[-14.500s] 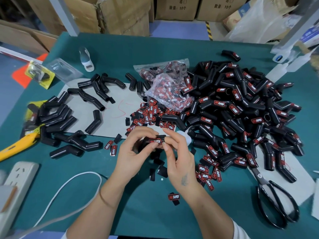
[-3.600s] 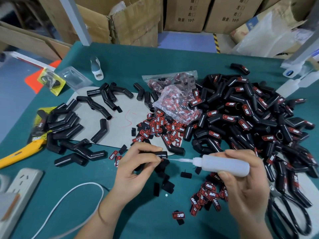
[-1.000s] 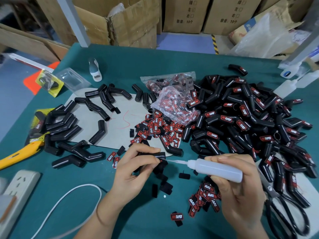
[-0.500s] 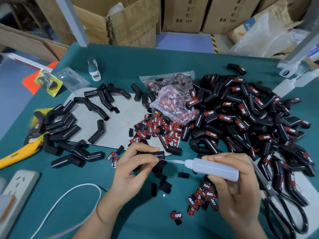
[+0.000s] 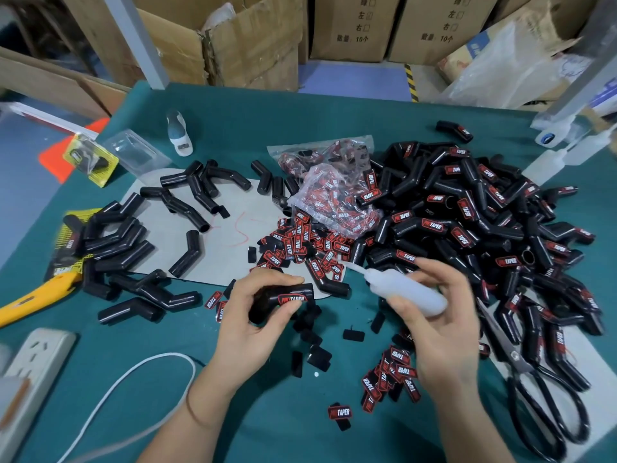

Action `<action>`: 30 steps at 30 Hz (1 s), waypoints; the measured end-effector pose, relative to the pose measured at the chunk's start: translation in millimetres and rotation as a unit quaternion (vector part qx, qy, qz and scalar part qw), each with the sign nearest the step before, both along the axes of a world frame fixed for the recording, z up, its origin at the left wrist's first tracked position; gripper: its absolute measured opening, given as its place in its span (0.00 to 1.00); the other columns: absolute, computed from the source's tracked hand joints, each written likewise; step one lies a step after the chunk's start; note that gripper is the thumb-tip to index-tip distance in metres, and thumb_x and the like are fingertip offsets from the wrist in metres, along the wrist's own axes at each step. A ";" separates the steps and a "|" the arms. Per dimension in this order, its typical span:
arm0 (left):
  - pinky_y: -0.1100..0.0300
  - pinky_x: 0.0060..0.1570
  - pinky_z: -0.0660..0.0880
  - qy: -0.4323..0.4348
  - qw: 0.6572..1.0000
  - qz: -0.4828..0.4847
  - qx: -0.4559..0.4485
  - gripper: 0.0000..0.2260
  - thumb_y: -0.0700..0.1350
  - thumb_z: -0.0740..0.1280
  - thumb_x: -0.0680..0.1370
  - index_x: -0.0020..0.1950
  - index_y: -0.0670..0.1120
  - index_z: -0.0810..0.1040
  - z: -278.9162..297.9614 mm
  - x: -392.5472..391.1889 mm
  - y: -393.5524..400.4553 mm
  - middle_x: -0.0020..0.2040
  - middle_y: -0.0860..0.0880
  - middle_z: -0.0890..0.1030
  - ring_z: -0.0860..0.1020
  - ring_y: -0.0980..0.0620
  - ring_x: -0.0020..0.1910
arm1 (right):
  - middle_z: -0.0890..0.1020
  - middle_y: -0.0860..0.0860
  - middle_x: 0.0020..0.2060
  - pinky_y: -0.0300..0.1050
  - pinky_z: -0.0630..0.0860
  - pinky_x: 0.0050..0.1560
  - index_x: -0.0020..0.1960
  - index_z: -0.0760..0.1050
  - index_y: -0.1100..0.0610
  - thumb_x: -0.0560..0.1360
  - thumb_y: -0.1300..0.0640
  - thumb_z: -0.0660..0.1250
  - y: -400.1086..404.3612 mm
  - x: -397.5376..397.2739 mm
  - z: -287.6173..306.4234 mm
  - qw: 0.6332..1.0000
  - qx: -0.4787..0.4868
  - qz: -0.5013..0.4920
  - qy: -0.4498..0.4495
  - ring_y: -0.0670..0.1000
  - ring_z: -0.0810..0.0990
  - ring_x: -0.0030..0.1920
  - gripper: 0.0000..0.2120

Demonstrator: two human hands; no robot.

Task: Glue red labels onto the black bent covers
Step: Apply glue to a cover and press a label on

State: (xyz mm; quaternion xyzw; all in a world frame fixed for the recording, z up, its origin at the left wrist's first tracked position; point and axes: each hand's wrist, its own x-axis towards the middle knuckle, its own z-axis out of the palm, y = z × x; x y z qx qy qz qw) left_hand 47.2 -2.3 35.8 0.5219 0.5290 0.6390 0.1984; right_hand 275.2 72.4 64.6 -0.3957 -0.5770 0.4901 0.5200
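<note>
At frame centre I see the left hand (image 5: 258,324) gripping a labelled black bent cover (image 5: 283,300). Right of it, the right hand (image 5: 440,324) has its fingers curled round the glue bottle (image 5: 405,290).

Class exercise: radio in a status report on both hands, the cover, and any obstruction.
Left hand grips black bent cover, red label on it. Right hand holds glue bottle, nozzle off the cover. Nothing between them.

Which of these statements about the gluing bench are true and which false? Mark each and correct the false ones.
1. The left hand grips a black bent cover bearing a red label. True.
2. The right hand holds scissors. False: it holds a glue bottle; the scissors lie on the table.
3. The bottle's nozzle touches the held cover. False: it is apart, pointing away.
4. A yellow knife lies at the left edge. True.
</note>
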 end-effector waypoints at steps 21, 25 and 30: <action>0.59 0.66 0.74 -0.013 0.997 -0.019 -0.076 0.25 0.45 0.75 0.77 0.68 0.64 0.70 -10.3 7.3 8.3 0.56 0.58 0.86 0.83 0.53 0.59 | 0.76 0.38 0.51 0.49 0.79 0.49 0.57 0.74 0.44 0.81 0.44 0.68 11.5 -16.5 -38.8 0.912 0.084 -0.019 -0.401 0.42 0.78 0.51 0.08; 0.65 0.65 0.72 -0.007 0.997 -0.019 -0.074 0.25 0.45 0.74 0.77 0.67 0.65 0.70 -9.5 9.0 9.6 0.56 0.59 0.85 0.83 0.55 0.59 | 0.75 0.37 0.50 0.46 0.78 0.49 0.56 0.73 0.45 0.80 0.44 0.67 13.4 -13.2 -35.5 0.905 0.090 -0.025 -0.415 0.42 0.77 0.52 0.08; 0.64 0.65 0.72 -0.010 0.997 -0.019 -0.074 0.25 0.45 0.74 0.77 0.67 0.65 0.71 -9.9 7.9 9.3 0.56 0.58 0.85 0.83 0.54 0.60 | 0.75 0.36 0.51 0.47 0.79 0.50 0.58 0.68 0.39 0.79 0.49 0.70 12.6 -11.7 -33.7 0.915 0.073 -0.014 -0.396 0.42 0.78 0.53 0.13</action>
